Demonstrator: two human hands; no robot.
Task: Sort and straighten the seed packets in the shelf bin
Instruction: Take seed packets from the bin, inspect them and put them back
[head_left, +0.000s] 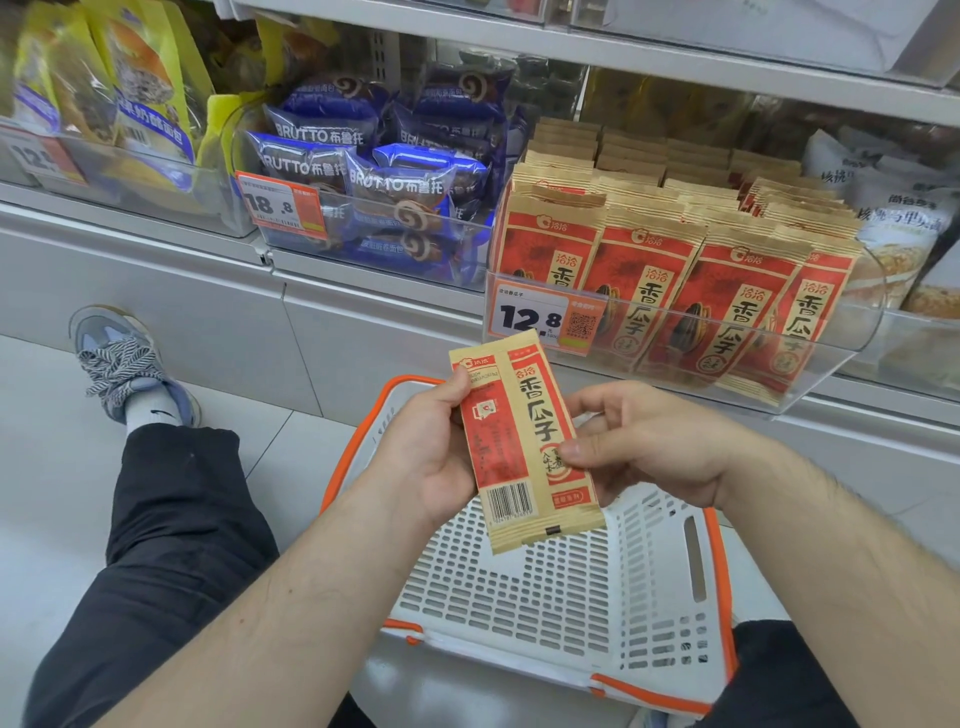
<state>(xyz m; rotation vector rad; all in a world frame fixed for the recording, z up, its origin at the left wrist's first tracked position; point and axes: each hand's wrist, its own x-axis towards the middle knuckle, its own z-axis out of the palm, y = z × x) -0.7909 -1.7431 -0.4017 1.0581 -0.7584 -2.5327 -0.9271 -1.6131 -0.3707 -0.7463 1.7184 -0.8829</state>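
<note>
I hold one red-and-tan seed packet (522, 441) upright in front of me, its back side with the barcode facing me. My left hand (431, 452) grips its left edge, thumb on the front. My right hand (639, 441) pinches its right edge between thumb and fingers. Up on the shelf at the right stands a clear plastic bin (831, 358) holding several rows of matching seed packets (654, 280), standing upright and leaning slightly. A price tag (540, 317) reading 12.8 hangs on the bin's front.
A white shopping basket with orange trim (571, 597) sits on the floor below my hands. Left of the seed bin is a bin of blue bread packs (374, 171), and further left yellow bags (130, 88). My knees and a sneaker (124, 364) rest on the tiled floor.
</note>
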